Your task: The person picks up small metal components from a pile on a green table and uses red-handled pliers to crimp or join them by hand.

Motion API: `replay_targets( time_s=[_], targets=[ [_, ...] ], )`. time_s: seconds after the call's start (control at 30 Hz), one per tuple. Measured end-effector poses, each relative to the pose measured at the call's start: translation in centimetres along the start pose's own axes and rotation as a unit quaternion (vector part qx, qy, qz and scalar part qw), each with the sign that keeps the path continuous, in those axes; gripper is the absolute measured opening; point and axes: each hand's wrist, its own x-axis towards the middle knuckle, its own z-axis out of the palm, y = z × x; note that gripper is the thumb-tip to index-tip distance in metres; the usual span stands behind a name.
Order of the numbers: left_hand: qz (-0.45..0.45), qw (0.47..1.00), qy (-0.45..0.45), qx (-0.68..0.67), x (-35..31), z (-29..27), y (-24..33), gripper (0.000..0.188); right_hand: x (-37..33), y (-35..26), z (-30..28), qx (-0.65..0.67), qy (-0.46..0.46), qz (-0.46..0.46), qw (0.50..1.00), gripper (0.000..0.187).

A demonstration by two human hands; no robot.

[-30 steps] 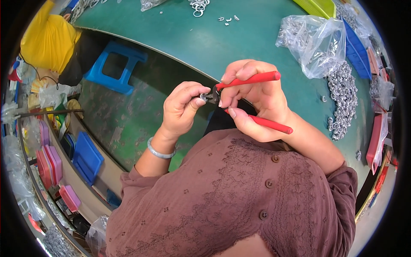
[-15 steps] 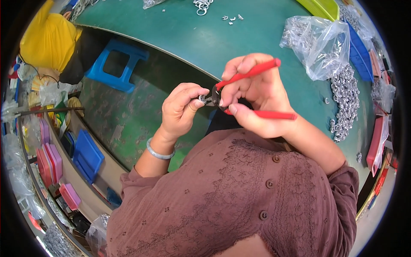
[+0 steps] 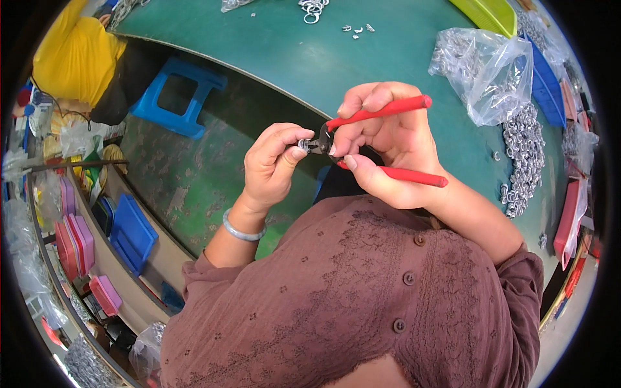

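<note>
My right hand is wrapped about a pair of red-handled pliers, with the two handles spread apart. Their dark jaws point left, toward my left hand. Thumb and fingers of that left hand pinch a small silver metal ring-like piece, and the plier tips meet it. Fingertips hide part of the piece, so its exact kind cannot be made out. Both hands are held in front of my body, close to the edge of the green table.
Silver metal pieces lie heaped at the right, beside a clear plastic bag of similar parts. Blue and lime-green trays stand behind. A blue stool is on the floor; a person in yellow is at far left.
The tips of the pliers have moved slightly left onto the silver piece, and the upper handle has shifted a little. The left hand has barely moved.
</note>
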Motion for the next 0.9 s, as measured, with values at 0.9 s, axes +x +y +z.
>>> replay_targets(
  time_s=[0.9],
  targets=[
    [-0.043,0.997,-0.046,0.052,-1.6,-0.6,-2.8,0.016,0.1,0.3,0.5,-0.098,-0.048,-0.056,0.992,0.058]
  ],
)
